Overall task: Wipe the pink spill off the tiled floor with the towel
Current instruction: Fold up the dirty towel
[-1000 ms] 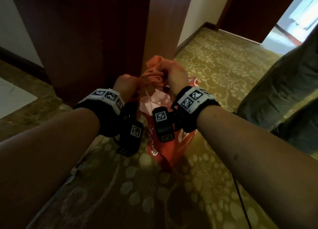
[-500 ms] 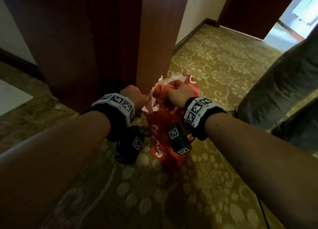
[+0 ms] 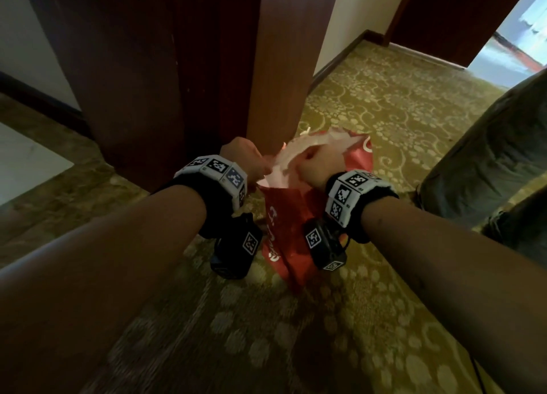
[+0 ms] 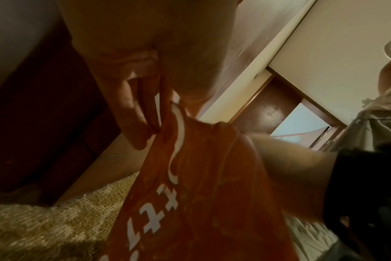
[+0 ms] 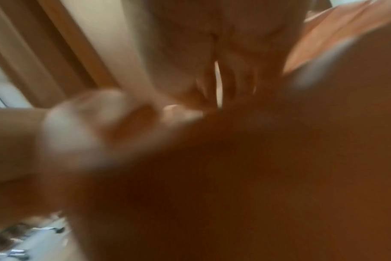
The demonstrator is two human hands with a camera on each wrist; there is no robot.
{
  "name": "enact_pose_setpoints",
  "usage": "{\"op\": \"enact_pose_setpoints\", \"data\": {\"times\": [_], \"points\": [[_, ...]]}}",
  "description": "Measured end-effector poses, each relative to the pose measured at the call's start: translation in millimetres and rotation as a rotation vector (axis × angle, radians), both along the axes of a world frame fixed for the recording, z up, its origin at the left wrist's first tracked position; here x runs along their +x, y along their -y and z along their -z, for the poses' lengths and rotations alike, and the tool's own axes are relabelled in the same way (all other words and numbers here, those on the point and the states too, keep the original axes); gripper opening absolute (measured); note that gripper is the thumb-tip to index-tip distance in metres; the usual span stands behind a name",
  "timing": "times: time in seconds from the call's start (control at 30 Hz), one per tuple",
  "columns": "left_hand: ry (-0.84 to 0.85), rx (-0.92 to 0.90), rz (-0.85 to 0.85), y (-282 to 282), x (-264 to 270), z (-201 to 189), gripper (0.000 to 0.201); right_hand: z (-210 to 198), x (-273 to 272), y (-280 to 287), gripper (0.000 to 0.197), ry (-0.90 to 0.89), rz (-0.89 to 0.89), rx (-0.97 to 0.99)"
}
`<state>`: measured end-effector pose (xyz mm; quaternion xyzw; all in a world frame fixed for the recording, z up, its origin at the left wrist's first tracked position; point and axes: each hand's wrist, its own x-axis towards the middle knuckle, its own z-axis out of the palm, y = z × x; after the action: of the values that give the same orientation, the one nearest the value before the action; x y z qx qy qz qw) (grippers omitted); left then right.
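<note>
While both hands pull at the mouth of a red plastic bag (image 3: 291, 216), the left hand (image 3: 241, 157) pinches its rim and the right hand (image 3: 318, 164) grips the opposite edge. Held over patterned carpet (image 3: 399, 103) beside a wooden door (image 3: 177, 68), it hides any towel from view.

Head view: dim interior, daylight entering from a bright doorway (image 3: 509, 47) at upper right, overexposed. Forearms and lower frame lie in shadow; carpet (image 3: 399, 106) at bottom is smeared. Straight edges bow toward the frame edges. Left wrist view: dim, warm cast, moderately soft. Right wrist view: heavy motion blur throughout, nothing sharp.
</note>
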<state>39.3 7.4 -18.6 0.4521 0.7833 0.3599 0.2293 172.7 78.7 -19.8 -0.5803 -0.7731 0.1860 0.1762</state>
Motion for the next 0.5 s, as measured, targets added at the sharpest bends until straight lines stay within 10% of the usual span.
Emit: {"op": "enact_pose_setpoints", "data": {"times": [0.27,0.5], "points": [[-0.083,-0.084,0.041,18.2,-31.6,-11.2,0.027,-33.7,-57.2,36.0,0.021,-0.515,-0.022,0.108],[-0.197,-0.349,-0.008,76.6,-110.1,-17.3,0.018,-32.8,-127.1,107.9,0.015,-0.256,-0.499,-0.004]]}}
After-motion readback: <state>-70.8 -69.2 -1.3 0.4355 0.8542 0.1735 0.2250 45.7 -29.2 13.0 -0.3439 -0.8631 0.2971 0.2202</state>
